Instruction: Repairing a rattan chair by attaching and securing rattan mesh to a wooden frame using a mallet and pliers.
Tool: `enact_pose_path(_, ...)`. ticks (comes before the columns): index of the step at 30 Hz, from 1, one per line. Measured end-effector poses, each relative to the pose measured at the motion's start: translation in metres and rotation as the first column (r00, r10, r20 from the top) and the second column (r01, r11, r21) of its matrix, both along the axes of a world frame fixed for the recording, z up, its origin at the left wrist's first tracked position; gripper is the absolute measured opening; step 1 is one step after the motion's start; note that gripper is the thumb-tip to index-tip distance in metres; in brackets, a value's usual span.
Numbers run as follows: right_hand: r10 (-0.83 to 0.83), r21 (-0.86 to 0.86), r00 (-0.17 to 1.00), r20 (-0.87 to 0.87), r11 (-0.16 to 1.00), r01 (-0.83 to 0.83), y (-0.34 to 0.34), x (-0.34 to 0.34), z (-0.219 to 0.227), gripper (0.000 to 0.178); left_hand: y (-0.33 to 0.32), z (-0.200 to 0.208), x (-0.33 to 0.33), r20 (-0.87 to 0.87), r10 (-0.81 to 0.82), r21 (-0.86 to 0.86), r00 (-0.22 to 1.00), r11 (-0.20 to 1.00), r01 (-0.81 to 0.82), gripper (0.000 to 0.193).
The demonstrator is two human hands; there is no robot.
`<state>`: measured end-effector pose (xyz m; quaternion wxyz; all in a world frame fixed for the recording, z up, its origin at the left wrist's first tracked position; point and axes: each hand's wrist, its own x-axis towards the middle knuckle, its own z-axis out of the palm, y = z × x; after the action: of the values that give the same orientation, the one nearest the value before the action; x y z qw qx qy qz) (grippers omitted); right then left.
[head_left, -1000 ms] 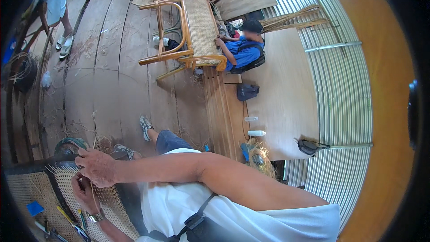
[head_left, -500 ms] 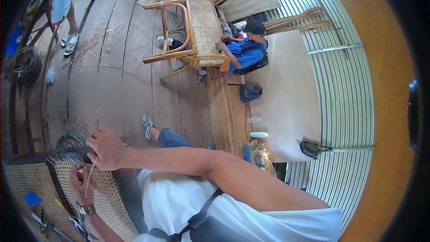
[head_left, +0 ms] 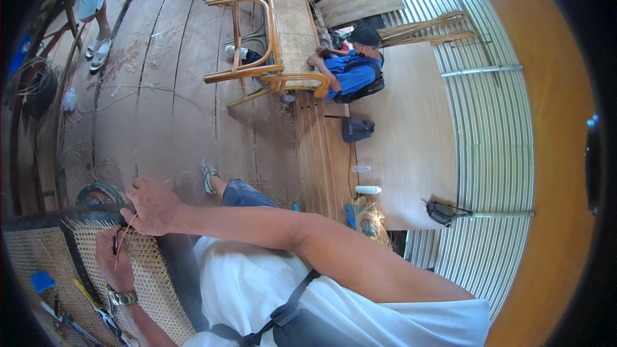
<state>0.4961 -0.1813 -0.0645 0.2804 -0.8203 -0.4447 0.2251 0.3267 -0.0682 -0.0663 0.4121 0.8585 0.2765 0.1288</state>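
My left hand (head_left: 114, 262), with a metal-band wristwatch (head_left: 122, 297) on its wrist, rests over a panel of woven cane webbing (head_left: 144, 263) near its far edge. Its curled fingers close on a small, slim dark tool (head_left: 116, 242) whose kind I cannot make out. Just beyond, my right hand (head_left: 154, 207) pinches a thin cane strip (head_left: 126, 231) at the panel's dark border. Part of that strip hangs down across my left hand. Loose cane ends (head_left: 80, 223) stick out along the far edge of the weave.
Yellow-handled pliers (head_left: 85, 290), other tools and a blue piece (head_left: 43, 281) lie on the webbing at left. A round greenish object (head_left: 99, 194) stands beyond. A person in blue (head_left: 357, 74) works at a rattan bench (head_left: 292, 45); another person's legs (head_left: 96, 19) show far left.
My left hand has risen slightly toward the panel's far edge, closer to my right hand. The cane strip has shifted with the hands. The view has moved slightly.
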Motion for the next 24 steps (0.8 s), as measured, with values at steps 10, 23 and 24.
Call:
enact_pose_path(10, 0.033, -0.086, 0.999, -0.020, 0.996, -0.035, 0.003, 0.000, -0.003, 0.039, 0.005, -0.006, -0.003, -0.099, 0.198, -0.349, 0.975, 0.911, -0.220, 0.014)
enact_pose_path(23, -0.016, -0.117, 0.988, -0.152, 0.993, -0.002, -0.008, 0.012, 0.014, 0.048, 0.004, -0.023, 0.003, -0.082, 0.250, -0.521, 0.965, 0.814, -0.255, 0.015)
enact_pose_path(24, -0.017, -0.115, 0.989, -0.145, 0.993, 0.000, -0.007, 0.010, 0.015, 0.047, 0.007, -0.026, 0.000, -0.075, 0.248, -0.504, 0.966, 0.826, -0.251, 0.016)
